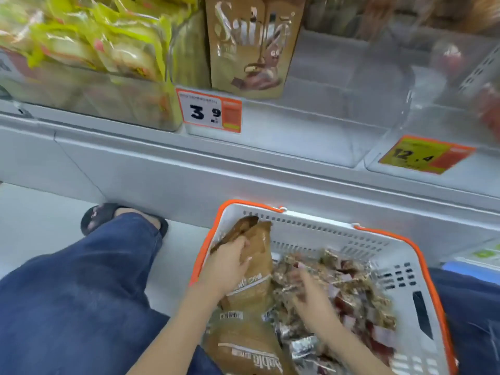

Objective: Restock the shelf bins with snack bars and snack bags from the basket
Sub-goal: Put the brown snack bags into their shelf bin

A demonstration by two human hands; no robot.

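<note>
Basket (pixel 422 269) — brown bags, snack bars (pixel 359 290); left hand (pixel 227 266) grasps one bag (pixel 257 253), right hand (pixel 311 299) released.

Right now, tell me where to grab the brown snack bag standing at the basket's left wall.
Grip the brown snack bag by its upper half, coming from above and the left, where the left hand already curls round it. It leans upright against the basket wall, top clear, lower end buried among bars.

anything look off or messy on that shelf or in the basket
Nothing is spilled or damaged. The clear bin beside the 3.9 price tag holds just one brown snack bag, standing upright at its left. In the basket, the snack bars lie in a loose jumble.
</note>
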